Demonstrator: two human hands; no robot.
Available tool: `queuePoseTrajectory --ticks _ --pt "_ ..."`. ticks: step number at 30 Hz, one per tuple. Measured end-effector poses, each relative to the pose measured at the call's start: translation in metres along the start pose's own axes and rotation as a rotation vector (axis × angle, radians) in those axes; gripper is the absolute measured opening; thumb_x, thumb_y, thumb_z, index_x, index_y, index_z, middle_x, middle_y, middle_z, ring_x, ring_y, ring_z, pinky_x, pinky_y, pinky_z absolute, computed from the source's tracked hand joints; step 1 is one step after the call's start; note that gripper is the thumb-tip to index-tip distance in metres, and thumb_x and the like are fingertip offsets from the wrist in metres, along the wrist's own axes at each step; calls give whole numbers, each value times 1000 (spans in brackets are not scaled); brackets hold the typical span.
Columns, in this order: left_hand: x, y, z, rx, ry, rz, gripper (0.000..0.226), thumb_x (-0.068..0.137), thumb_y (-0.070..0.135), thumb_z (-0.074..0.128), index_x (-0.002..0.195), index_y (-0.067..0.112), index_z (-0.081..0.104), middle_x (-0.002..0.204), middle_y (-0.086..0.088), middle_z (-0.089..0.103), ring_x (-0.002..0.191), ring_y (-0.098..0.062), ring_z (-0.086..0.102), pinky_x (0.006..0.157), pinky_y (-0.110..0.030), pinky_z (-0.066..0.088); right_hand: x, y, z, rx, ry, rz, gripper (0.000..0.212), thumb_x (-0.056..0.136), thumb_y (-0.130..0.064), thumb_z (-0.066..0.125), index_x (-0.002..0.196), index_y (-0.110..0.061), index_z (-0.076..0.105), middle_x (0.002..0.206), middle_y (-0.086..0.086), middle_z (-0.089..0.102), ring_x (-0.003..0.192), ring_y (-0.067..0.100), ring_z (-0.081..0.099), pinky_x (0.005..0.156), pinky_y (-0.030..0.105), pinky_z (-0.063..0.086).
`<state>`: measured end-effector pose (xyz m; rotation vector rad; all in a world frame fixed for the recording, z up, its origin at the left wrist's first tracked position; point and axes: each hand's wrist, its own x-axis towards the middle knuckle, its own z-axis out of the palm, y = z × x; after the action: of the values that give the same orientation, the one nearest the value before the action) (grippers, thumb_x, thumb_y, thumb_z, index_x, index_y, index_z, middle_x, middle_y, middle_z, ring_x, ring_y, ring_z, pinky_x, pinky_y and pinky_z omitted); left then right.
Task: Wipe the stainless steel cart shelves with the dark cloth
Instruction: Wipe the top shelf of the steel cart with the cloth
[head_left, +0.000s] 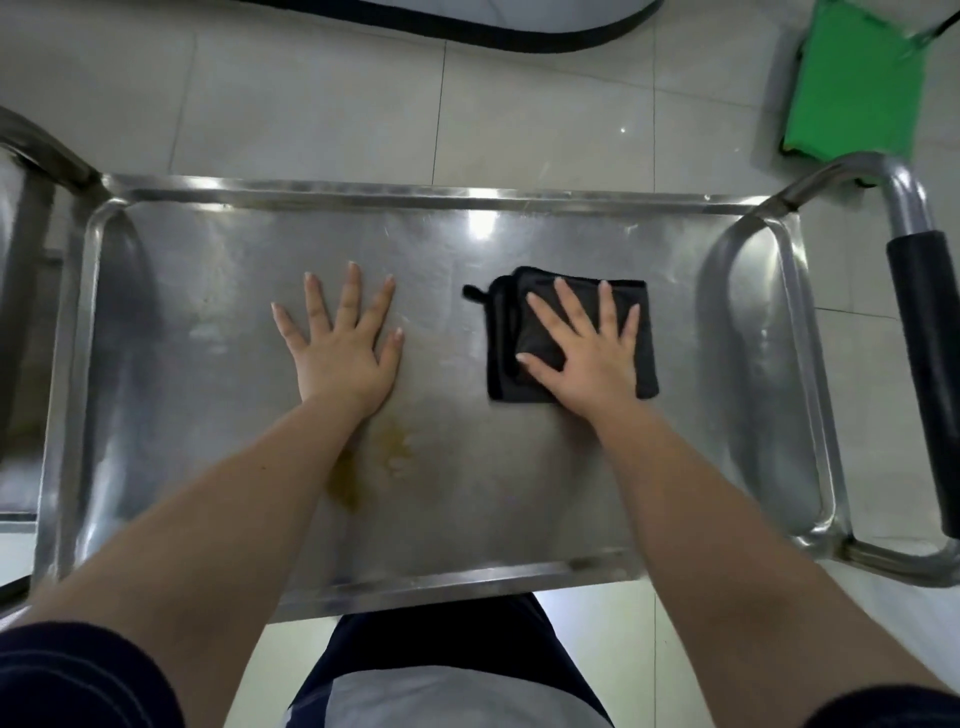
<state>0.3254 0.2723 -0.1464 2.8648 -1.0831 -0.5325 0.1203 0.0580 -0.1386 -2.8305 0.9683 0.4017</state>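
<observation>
The top shelf of the stainless steel cart (208, 249) fills the middle of the head view, with a raised rim all round. A folded dark cloth (509, 322) lies flat on the shelf, right of centre. My right hand (587, 348) presses on the cloth with fingers straight and spread. My left hand (343, 338) rests flat on the bare steel to the left of the cloth, fingers spread. A yellowish stain (395, 447) marks the shelf just below my left wrist.
The cart's push handle with a black grip (930, 374) runs along the right end. A green object (857, 78) stands on the tiled floor at the upper right. A steel frame (36, 156) borders the left end. My legs are below the near rim.
</observation>
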Motion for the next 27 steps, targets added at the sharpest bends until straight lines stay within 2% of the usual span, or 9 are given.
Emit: queuePoseTrajectory --ticks 3,6,8,12,14,16,21,25,27 --pt "1 2 2 24 1 1 59 99 61 8 151 48 -15 163 8 -18 148 -36 -21 113 -68 -11 8 62 -15 85 -92 381 78 82 -84 20 151 -55 -2 164 -17 -10 149 36 -15 113 68 -7" --pt "3 -2 1 32 -4 11 59 98 62 5 150 47 -19 162 7 -21 147 -36 -23 112 -68 -11 37 38 -29 188 -101 616 77 85 -82 20 152 -52 -5 163 -13 -16 147 42 -19 109 74 -5" --pt "4 -3 0 31 -7 11 59 98 62 4 150 47 -20 161 8 -24 147 -36 -24 112 -68 -12 66 -11 -35 227 -108 571 78 86 -82 20 152 -50 -8 163 -11 -20 145 45 -22 106 77 -7" --pt "3 1 1 54 2 -21 59 98 62 5 150 48 -19 161 9 -22 148 -35 -23 113 -68 -12 86 -88 -33 60 -114 28 76 87 -80 21 151 -52 -7 163 -13 -18 144 44 -25 105 74 -16" --pt "1 3 1 46 9 -25 59 99 62 7 151 48 -16 163 9 -18 148 -35 -21 113 -67 -12 87 -77 -34 -4 -125 -105 75 86 -81 20 151 -54 -5 163 -16 -15 146 40 -23 108 72 -13" --pt "1 2 1 35 5 -13 59 99 62 7 151 48 -16 163 9 -19 148 -34 -21 113 -67 -13 91 -39 -37 0 -93 -71 76 85 -82 24 150 -55 -1 163 -19 -11 148 37 -18 111 70 -9" --pt "2 1 2 36 20 5 60 98 63 6 151 47 -17 162 8 -21 148 -34 -22 113 -66 -14 77 58 -38 102 -82 330 75 85 -82 24 151 -54 0 163 -18 -11 150 35 -13 111 71 -7" --pt "3 -2 1 30 18 -1 60 98 63 9 152 47 -13 163 8 -18 148 -35 -21 113 -66 -14 81 26 -34 124 -77 476 74 88 -80 17 152 -51 -7 163 -15 -18 148 39 -19 108 76 -3" --pt "4 -3 0 30 -1 0 60 99 62 8 152 47 -15 162 9 -20 148 -35 -23 113 -67 -13 92 -16 -35 144 -61 460 75 89 -79 17 153 -48 -8 163 -12 -19 146 43 -20 105 77 -4"
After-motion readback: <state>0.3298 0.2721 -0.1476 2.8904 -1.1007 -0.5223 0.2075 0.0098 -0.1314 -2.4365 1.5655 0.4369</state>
